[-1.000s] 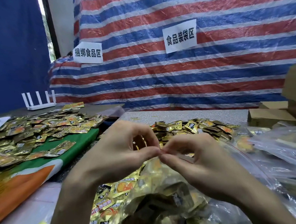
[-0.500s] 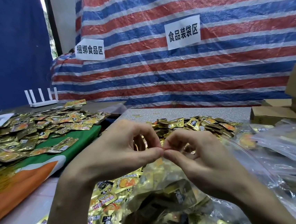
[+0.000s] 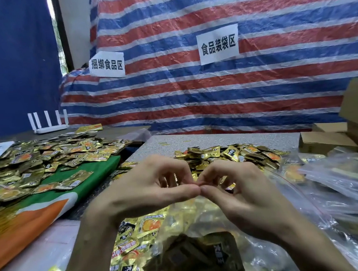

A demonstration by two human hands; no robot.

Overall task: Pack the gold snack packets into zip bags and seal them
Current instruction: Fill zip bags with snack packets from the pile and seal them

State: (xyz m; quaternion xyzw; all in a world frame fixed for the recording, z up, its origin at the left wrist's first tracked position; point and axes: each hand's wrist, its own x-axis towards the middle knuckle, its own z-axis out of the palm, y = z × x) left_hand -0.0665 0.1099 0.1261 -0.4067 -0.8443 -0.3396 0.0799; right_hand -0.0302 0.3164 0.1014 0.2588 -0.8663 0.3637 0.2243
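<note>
A clear zip bag [image 3: 198, 253] stuffed with gold snack packets stands upright right in front of me. My left hand [image 3: 148, 190] and my right hand [image 3: 240, 192] meet above it, thumbs and forefingers tip to tip, both pinching the bag's top edge at the middle. A heap of loose gold packets [image 3: 232, 154] lies on the grey table behind my hands. More loose packets [image 3: 126, 238] lie under my left wrist.
Filled zip bags [image 3: 342, 187] are piled at the right. Cardboard boxes [image 3: 327, 140] stand at the far right. At the left, another spread of gold packets [image 3: 44, 157] covers a green and orange cloth [image 3: 84, 186]; a white router [image 3: 49, 126] sits behind. A striped tarp hangs at the back.
My hands have stayed pinched together on the bag's top edge, with only small finger shifts. The bag has not moved.
</note>
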